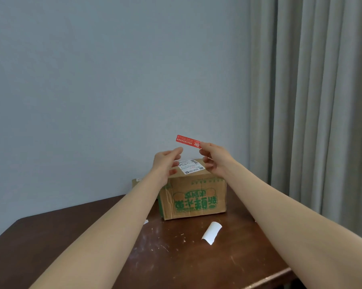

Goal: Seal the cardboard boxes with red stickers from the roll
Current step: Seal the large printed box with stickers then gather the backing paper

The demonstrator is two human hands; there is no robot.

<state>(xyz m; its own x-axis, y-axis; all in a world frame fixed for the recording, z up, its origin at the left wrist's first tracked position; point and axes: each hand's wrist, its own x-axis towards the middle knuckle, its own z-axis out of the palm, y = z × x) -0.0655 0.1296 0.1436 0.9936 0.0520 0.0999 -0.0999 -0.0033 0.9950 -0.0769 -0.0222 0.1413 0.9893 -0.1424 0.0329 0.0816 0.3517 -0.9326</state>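
Plain grey-blue wall point(113, 80) across most of the frame, pleated curtain point(311, 101) down the right side, dark scuffed counter point(71, 247) along the bottom.

Head view: at centre, standing on the counter, a closed cardboard box point(194, 197) with green print and a white shipping label point(191, 166) on top. Above it, in the air, one red sticker point(188, 141), pinched at its right end by the fingers of the right hand point(214, 159). Just below and left of it, left hand point(166, 163), fingers straight and loose, holding nothing. Lower centre, a curled white backing strip point(211, 232) lying on the counter. Roll not in view.

By the look of it: sticker freed and ready, not yet on the box; pressing it over the flap seam left to do. Small red patch on the box top beside the left hand, possibly a sticker already applied, too hidden to tell. Corner of a second box point(136, 182) behind the left forearm; sealed or not, cannot tell.
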